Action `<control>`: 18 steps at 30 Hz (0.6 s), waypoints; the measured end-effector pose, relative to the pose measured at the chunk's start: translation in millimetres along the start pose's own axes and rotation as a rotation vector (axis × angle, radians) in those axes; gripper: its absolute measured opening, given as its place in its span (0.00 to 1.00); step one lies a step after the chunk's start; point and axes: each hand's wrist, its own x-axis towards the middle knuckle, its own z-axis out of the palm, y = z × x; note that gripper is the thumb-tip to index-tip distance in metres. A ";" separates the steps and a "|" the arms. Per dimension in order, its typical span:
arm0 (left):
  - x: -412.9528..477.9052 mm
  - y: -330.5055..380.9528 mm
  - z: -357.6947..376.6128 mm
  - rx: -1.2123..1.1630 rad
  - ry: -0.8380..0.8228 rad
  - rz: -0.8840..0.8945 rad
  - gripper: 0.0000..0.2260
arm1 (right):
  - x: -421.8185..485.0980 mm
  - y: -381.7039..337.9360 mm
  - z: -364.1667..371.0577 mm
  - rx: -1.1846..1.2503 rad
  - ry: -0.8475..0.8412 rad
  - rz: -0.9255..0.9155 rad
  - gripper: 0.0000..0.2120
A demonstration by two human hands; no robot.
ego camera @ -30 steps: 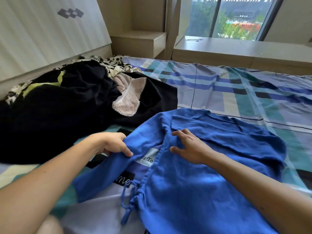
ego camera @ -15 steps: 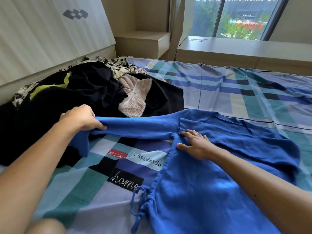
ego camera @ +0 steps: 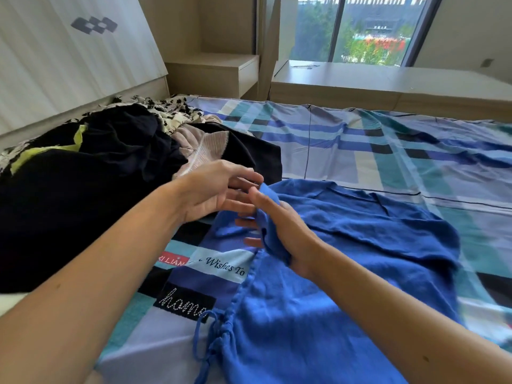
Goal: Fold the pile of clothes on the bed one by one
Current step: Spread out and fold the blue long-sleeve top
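A blue garment [ego camera: 346,259] with a drawstring [ego camera: 206,339] lies spread on the bed in front of me. Its left sleeve [ego camera: 270,217] is gathered up over the body of the garment, and my right hand [ego camera: 288,234] is closed around it. My left hand [ego camera: 216,189] hovers just left of the sleeve's tip with its fingers apart, holding nothing. The pile of clothes [ego camera: 83,189] sits to the left: mostly black fabric, with a yellow-green strip, a pink ribbed piece [ego camera: 205,151] and a black-and-white patterned piece [ego camera: 171,109].
The bed [ego camera: 360,145] is covered by a blue, teal and white checked sheet with printed words near my arms. A headboard panel [ego camera: 69,56] stands at left. A wooden shelf [ego camera: 216,70] and a window ledge [ego camera: 388,81] run along the far side.
My left hand brought the stretched-out sleeve in from the left toward the middle and let go. My right hand lifted off the garment and took hold of the sleeve.
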 end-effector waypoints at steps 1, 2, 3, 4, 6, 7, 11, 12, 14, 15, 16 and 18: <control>2.1 -5.2 2.8 0.043 -0.003 0.052 0.09 | -1.2 -0.9 -10.8 -0.006 0.057 0.041 0.16; 5.5 -13.0 4.3 0.189 0.040 0.125 0.12 | -3.0 0.0 -22.0 -0.051 0.099 0.069 0.09; 10.0 -21.2 4.6 0.416 0.112 0.222 0.17 | -5.4 1.4 -33.0 -0.122 0.117 0.097 0.05; 14.1 -28.9 5.8 0.650 0.160 0.329 0.23 | -8.6 1.5 -42.2 -0.197 0.102 0.117 0.03; 22.4 -46.5 10.2 0.936 0.085 0.466 0.32 | -17.3 0.9 -57.1 -0.265 -0.004 0.138 0.06; 27.2 -54.9 12.8 0.979 -0.001 0.475 0.34 | -22.0 0.8 -64.5 -0.260 -0.051 0.153 0.09; 48.2 -84.8 18.3 1.071 -0.109 0.436 0.22 | -36.3 10.6 -90.8 -0.282 -0.003 0.281 0.17; 52.5 -89.8 19.1 1.079 -0.079 0.438 0.17 | -37.9 14.8 -99.9 -0.353 0.066 0.321 0.19; 60.3 -96.1 19.1 1.114 -0.016 0.457 0.10 | -40.8 22.1 -118.5 -0.566 0.206 0.394 0.21; 63.6 -98.0 19.0 1.145 0.014 0.470 0.07 | -41.6 25.3 -126.6 -0.674 0.255 0.398 0.19; 67.2 -100.1 18.4 1.181 0.044 0.487 0.05 | -41.6 28.5 -134.3 -0.771 0.287 0.374 0.16; 73.8 -103.8 18.0 1.252 0.085 0.518 0.05 | -39.7 31.6 -147.5 -0.912 0.322 0.301 0.08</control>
